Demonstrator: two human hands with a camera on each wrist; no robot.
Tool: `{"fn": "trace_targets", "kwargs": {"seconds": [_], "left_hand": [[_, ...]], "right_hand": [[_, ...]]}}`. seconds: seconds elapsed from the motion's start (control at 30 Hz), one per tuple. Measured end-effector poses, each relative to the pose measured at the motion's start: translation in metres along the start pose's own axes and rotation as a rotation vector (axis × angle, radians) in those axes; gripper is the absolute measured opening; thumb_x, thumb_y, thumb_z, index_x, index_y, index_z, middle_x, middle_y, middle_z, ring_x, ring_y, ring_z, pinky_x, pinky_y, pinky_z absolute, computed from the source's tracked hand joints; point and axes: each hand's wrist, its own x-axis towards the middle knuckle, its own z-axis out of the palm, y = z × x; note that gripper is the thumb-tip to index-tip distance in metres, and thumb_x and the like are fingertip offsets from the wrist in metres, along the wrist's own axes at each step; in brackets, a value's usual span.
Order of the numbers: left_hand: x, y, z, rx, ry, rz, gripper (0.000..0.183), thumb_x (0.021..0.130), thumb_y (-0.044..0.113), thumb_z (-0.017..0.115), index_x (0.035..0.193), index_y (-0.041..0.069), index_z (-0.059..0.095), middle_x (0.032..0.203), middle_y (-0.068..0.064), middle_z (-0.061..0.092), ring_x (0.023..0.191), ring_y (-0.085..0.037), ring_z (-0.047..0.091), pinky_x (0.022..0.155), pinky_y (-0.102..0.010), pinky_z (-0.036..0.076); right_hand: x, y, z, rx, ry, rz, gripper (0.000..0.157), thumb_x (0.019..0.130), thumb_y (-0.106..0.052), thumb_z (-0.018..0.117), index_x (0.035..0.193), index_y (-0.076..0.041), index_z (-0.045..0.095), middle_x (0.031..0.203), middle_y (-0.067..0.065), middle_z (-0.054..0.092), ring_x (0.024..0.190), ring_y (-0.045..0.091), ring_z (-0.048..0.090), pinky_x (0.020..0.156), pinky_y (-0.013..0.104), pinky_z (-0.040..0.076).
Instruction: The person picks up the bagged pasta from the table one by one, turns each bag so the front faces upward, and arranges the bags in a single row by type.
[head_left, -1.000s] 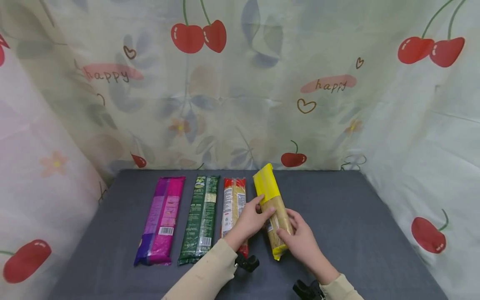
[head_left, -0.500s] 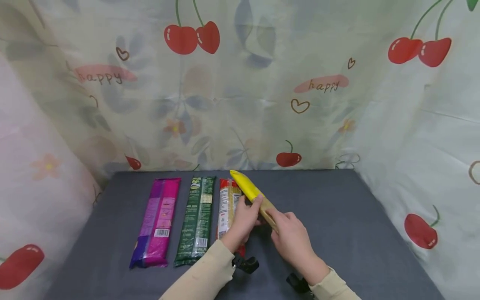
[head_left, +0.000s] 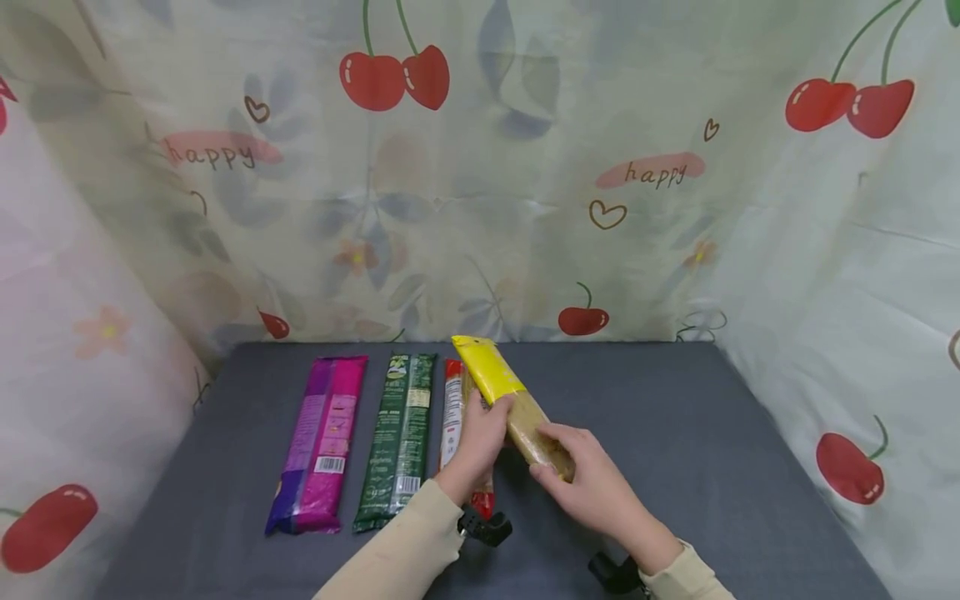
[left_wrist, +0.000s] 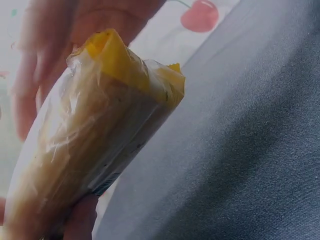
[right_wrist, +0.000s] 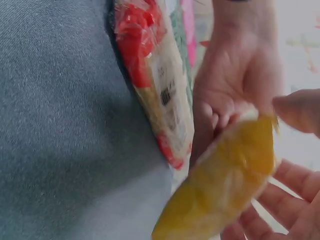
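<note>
My two hands hold a spaghetti pack (head_left: 491, 371), yellow at its top and see-through over pale pasta below. It is raised over the table and slants, its yellow end up and left, overlapping the red pack in the head view. My left hand (head_left: 482, 433) grips its left side near the middle. At the lower right end, my right hand (head_left: 588, 477) holds it between thumb and fingers. The left wrist view shows the crimped yellow bottom of the pack (left_wrist: 125, 65) close up. In the right wrist view that end lies between the right thumb and fingers (right_wrist: 287, 200).
A red-ended spaghetti pack (head_left: 452, 417) lies just left of my hands, partly covered by the left one. Further left are a green pack (head_left: 396, 442) and a pink-purple pack (head_left: 318, 450), side by side. A patterned curtain (head_left: 487, 250) stands behind the dark table (head_left: 675, 467).
The yellow-topped spaghetti pack tips leftward and turns edge-on, then shows a broad face again. Its top end moves over the red pack. Both hands keep hold, shifting slightly.
</note>
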Motion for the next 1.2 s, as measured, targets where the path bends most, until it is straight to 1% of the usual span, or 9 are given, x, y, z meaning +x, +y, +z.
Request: {"fn": "trace_targets", "kwargs": {"seconds": [0.13, 0.3, 0.37, 0.5, 0.67, 0.8, 0.97, 1.07, 1.2], "left_hand": [[-0.001, -0.002, -0.003, 0.013, 0.012, -0.009, 0.051, 0.098, 0.027, 0.053, 0.142, 0.01, 0.034, 0.124, -0.016, 0.053, 0.1, -0.026, 0.064, 0.08, -0.04, 0.055], [-0.001, -0.002, -0.005, 0.066, 0.022, 0.02, 0.048, 0.097, 0.029, 0.055, 0.139, 0.011, 0.038, 0.122, -0.012, 0.056, 0.099, -0.024, 0.063, 0.084, -0.04, 0.053], [-0.001, -0.002, -0.006, 0.077, 0.017, 0.029, 0.047, 0.097, 0.029, 0.056, 0.137, 0.01, 0.04, 0.119, -0.013, 0.057, 0.097, -0.025, 0.064, 0.082, -0.04, 0.054], [-0.004, 0.0, -0.006, 0.11, -0.024, 0.007, 0.048, 0.095, 0.034, 0.059, 0.135, 0.014, 0.042, 0.115, -0.012, 0.059, 0.091, -0.024, 0.066, 0.076, -0.039, 0.055], [-0.006, 0.0, -0.005, 0.128, -0.095, -0.002, 0.046, 0.094, 0.034, 0.059, 0.135, 0.017, 0.045, 0.116, -0.01, 0.058, 0.092, -0.024, 0.064, 0.078, -0.039, 0.055], [-0.006, -0.004, -0.007, 0.124, -0.101, -0.024, 0.044, 0.095, 0.032, 0.059, 0.134, 0.016, 0.047, 0.116, -0.01, 0.059, 0.093, -0.023, 0.064, 0.081, -0.039, 0.054], [-0.005, -0.009, -0.007, 0.156, -0.138, -0.032, 0.049, 0.095, 0.033, 0.06, 0.137, 0.013, 0.044, 0.118, -0.009, 0.059, 0.095, -0.022, 0.064, 0.082, -0.039, 0.054], [-0.006, -0.011, -0.008, 0.187, -0.172, -0.027, 0.053, 0.096, 0.034, 0.06, 0.141, 0.016, 0.04, 0.121, -0.007, 0.057, 0.097, -0.022, 0.063, 0.084, -0.039, 0.053], [-0.007, -0.013, -0.009, 0.268, -0.192, 0.025, 0.058, 0.097, 0.029, 0.059, 0.147, 0.017, 0.032, 0.117, -0.009, 0.057, 0.094, -0.021, 0.063, 0.08, -0.039, 0.054]], "right_hand": [[0.0, 0.009, -0.006, 0.197, -0.052, 0.112, 0.049, 0.088, -0.041, 0.07, 0.13, -0.019, 0.058, 0.124, -0.005, 0.058, 0.109, 0.016, 0.054, 0.091, 0.045, 0.047], [0.003, 0.023, -0.004, 0.396, -0.106, 0.211, 0.045, 0.091, -0.037, 0.068, 0.13, -0.02, 0.056, 0.125, 0.0, 0.058, 0.107, 0.019, 0.059, 0.086, 0.036, 0.051], [0.004, 0.026, -0.003, 0.46, -0.13, 0.253, 0.046, 0.091, -0.037, 0.067, 0.132, -0.019, 0.055, 0.127, 0.003, 0.058, 0.106, 0.02, 0.06, 0.082, 0.033, 0.053], [0.006, 0.03, -0.001, 0.586, -0.171, 0.329, 0.053, 0.092, -0.036, 0.066, 0.137, -0.013, 0.05, 0.13, 0.011, 0.056, 0.106, 0.024, 0.061, 0.08, 0.036, 0.054], [0.008, 0.035, 0.001, 0.721, -0.243, 0.386, 0.06, 0.095, -0.036, 0.062, 0.143, -0.008, 0.039, 0.129, 0.016, 0.055, 0.106, 0.027, 0.06, 0.082, 0.042, 0.053], [0.009, 0.04, 0.006, 0.799, -0.295, 0.405, 0.064, 0.097, -0.037, 0.057, 0.147, -0.005, 0.032, 0.127, 0.016, 0.055, 0.105, 0.027, 0.06, 0.084, 0.041, 0.052], [0.01, 0.045, 0.01, 0.979, -0.362, 0.435, 0.064, 0.101, -0.037, 0.05, 0.147, 0.004, 0.029, 0.129, 0.019, 0.053, 0.111, 0.028, 0.059, 0.092, 0.042, 0.05], [0.009, 0.047, 0.011, 1.018, -0.377, 0.46, 0.063, 0.101, -0.037, 0.051, 0.145, 0.003, 0.03, 0.126, 0.019, 0.054, 0.111, 0.028, 0.059, 0.092, 0.042, 0.049], [0.008, 0.049, 0.013, 0.978, -0.336, 0.474, 0.061, 0.099, -0.033, 0.055, 0.143, 0.002, 0.031, 0.126, 0.018, 0.056, 0.11, 0.028, 0.06, 0.09, 0.043, 0.05]]}}
